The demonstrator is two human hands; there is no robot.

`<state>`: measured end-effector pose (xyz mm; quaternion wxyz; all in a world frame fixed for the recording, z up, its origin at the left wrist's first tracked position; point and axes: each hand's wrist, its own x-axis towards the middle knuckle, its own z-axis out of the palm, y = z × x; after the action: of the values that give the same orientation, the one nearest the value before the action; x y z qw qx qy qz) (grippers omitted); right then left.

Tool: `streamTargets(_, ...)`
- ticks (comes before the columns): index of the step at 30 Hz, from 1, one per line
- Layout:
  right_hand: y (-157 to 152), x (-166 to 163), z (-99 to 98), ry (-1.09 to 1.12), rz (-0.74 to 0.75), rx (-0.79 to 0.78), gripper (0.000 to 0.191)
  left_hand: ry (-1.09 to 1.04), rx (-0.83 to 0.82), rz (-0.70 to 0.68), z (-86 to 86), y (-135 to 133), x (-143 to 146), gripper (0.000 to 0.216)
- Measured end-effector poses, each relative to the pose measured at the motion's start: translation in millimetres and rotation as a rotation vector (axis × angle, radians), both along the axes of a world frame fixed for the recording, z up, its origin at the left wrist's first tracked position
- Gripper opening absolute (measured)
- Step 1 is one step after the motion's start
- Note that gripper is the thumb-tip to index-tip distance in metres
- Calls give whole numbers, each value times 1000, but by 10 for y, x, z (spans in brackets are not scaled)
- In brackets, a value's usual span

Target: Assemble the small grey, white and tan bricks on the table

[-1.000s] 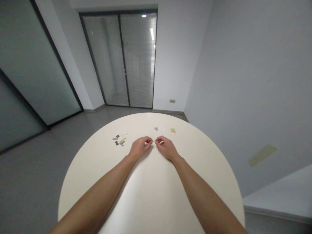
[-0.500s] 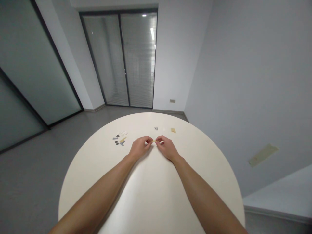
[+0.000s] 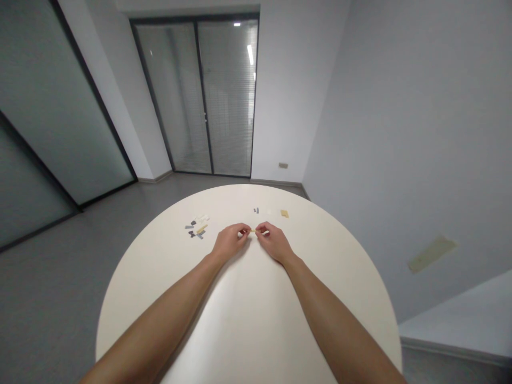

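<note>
Both my hands meet over the middle of a round cream table (image 3: pixel 248 320). My left hand (image 3: pixel 231 241) and my right hand (image 3: pixel 272 242) each pinch one end of a small tan piece (image 3: pixel 253 231) held between their fingertips, just above the tabletop. To the left of my left hand lies a cluster of several small grey, white and tan pieces (image 3: pixel 197 228). Beyond my hands a small grey piece (image 3: pixel 256 210) and a tan square piece (image 3: pixel 284 214) lie on the table.
The table's far edge curves just behind the loose pieces. Grey floor surrounds the table, with glass partitions at the left, a blinded glass door (image 3: pixel 208 101) at the back and a plain wall at the right.
</note>
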<state>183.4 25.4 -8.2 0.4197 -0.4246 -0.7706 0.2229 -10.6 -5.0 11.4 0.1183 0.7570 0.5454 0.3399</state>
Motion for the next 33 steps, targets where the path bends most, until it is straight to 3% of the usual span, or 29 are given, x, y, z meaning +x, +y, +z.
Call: streamTargets(33, 12, 4, -14, -21, 1, -2, 14, 21, 3, 22, 13, -12, 4, 21)
